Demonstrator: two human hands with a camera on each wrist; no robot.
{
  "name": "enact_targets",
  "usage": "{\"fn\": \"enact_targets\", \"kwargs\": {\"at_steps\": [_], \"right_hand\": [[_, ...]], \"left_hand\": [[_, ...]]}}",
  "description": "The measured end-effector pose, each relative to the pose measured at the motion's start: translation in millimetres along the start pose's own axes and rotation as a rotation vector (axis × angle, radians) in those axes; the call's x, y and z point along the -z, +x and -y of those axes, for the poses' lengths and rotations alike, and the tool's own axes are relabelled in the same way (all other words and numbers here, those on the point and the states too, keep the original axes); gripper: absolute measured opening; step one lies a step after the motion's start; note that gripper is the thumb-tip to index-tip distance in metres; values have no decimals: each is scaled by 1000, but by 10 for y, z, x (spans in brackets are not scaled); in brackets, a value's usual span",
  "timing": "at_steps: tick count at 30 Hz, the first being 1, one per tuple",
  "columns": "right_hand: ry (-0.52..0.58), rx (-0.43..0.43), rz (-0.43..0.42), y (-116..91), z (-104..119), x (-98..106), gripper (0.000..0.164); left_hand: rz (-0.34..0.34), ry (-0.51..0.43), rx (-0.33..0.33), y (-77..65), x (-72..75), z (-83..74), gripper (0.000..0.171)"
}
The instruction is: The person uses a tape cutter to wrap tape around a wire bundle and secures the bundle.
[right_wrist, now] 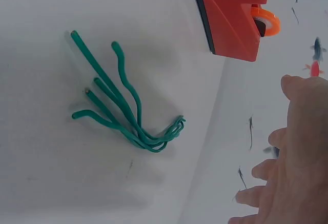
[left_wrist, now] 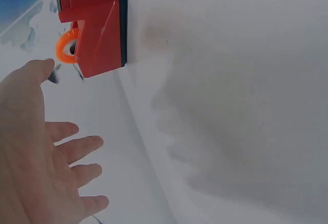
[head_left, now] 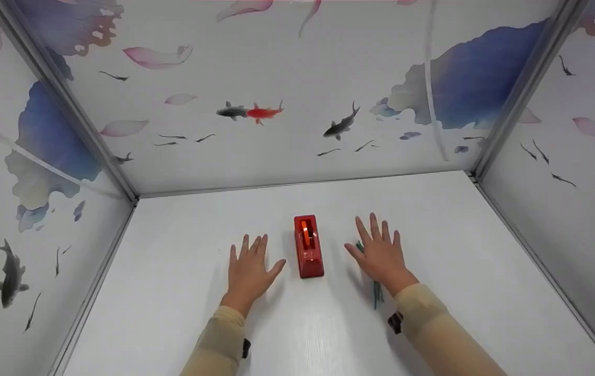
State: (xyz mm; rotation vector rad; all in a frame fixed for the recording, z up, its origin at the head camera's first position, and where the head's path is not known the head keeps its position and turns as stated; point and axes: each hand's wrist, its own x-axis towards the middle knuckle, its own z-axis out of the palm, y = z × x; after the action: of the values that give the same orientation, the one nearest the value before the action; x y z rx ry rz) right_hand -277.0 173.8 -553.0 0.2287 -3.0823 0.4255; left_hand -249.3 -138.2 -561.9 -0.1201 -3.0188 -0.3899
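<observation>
A red tape dispenser (head_left: 310, 261) with an orange ring (left_wrist: 64, 46) in its slot stands upright on the white table, between the two hands. My left hand (head_left: 250, 272) is to its left, fingers spread and straight, touching nothing that I can see. On the other side, my right hand (head_left: 381, 257) hovers with fingers spread over a bundle of green wires (right_wrist: 136, 124), partly hiding it in the head view. Seen from the right wrist, the wires are bent and twisted together at one end, with loose ends fanned out. Both hands hold nothing.
White panels printed with fish and petals enclose the table (head_left: 172, 313) at the back (head_left: 276, 156), left and right. Grey metal posts (head_left: 527, 89) stand in the back corners. A dark device sits at each wrist, beside the beige sleeves (head_left: 219, 334).
</observation>
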Motion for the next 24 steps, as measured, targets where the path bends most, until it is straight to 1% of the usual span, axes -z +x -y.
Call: {"fn": "enact_targets", "kwargs": {"at_steps": [4, 8, 10, 16, 24], "right_hand": [[21, 6, 27, -32, 71, -59, 80], [23, 42, 19, -46, 141, -111, 74], [31, 64, 8, -43, 176, -134, 69], [84, 102, 5, -30, 311, -190, 60], [205, 186, -8, -84, 466, -265, 49]], "left_hand": [[31, -52, 7, -45, -43, -38, 82], [53, -102, -2, -51, -78, -78, 80], [54, -128, -20, -39, -91, -96, 79], [52, -209, -106, -30, -124, -174, 73], [35, -256, -184, -68, -208, -255, 67]]}}
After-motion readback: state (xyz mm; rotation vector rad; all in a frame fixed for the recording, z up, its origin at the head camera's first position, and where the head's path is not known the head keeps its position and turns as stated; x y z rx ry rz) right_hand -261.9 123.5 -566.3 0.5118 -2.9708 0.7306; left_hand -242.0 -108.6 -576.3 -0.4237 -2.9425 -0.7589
